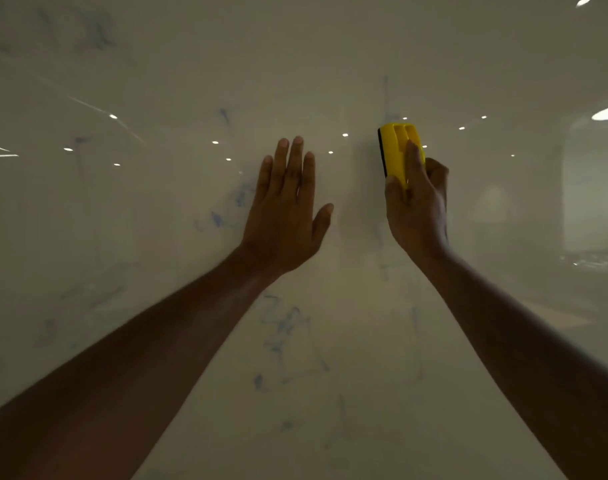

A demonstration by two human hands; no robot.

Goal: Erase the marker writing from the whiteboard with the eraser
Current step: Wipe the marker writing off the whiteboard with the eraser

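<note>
Yellow eraser [398, 147] is clenched in the grip of the right hand [417, 206] & pressed to the whiteboard [330, 64], approx. centre-right. Left hand [285, 209] is laid flat, fingers released, beside faint blue smudges [285, 334].

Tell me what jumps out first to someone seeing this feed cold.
The bright yellow eraser, right of centre, gripped in the right hand against the whiteboard. Next, the left hand, fingers spread, flat on the board at centre. Faint blue marker smudges remain below and left of the hands.
</note>
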